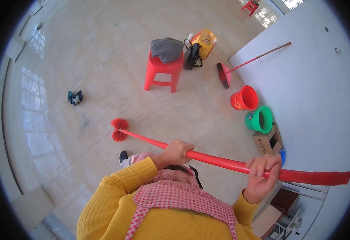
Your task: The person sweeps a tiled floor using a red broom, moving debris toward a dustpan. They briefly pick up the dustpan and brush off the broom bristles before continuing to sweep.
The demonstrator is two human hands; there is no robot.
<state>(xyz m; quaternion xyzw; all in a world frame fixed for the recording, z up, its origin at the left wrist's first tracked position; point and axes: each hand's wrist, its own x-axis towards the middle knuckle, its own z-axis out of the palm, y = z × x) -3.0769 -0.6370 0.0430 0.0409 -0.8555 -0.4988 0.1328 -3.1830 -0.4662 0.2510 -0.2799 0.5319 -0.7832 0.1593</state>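
Note:
A long red-handled duster brush (145,138) slants across in front of my body. Its round head of red bristles (119,129) is at the far left end, low over or on the floor; I cannot tell whether it touches. My left hand (178,151) grips the pole around its middle. Closer to the thick right end, my right hand (263,177) is wrapped around the same pole. Yellow knitted sleeves and a pink checked apron (181,195) show below.
A red plastic stool (165,72) bears a grey cloth (166,48). Bags (205,45) stand behind it. Along the white wall are a broom (223,75), a red bucket (244,97), a green bucket (260,120) and a cardboard box (263,144). A crumpled dark cloth (75,97) lies on the floor.

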